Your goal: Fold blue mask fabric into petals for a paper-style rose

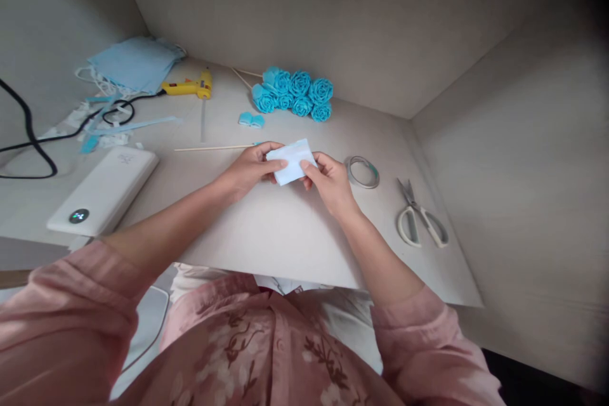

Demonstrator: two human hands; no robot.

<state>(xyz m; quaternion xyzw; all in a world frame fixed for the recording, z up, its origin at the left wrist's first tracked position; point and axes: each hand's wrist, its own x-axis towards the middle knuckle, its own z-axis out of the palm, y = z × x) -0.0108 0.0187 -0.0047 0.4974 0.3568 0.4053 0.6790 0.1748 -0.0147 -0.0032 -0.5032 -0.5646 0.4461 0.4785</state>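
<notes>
Between my two hands, above the middle of the table, is a small folded piece of pale blue mask fabric (294,160). My left hand (257,168) pinches its left side, thumb on top and fingers beneath. On the right side, my right hand (329,177) grips it the same way. Just behind my left hand lies a thin wooden stick (214,148), its right end hidden near my fingers. Farther back are small cut blue petal pieces (251,120) and a bunch of bright blue handmade roses (297,94) on sticks.
A roll of tape (363,172) and white-handled scissors (419,216) lie to the right. At left sit a white power bank (104,190), a yellow glue gun (189,86) with black cord, blue scraps (102,124) and stacked face masks (136,62). Walls (328,19) stand behind and beside the table.
</notes>
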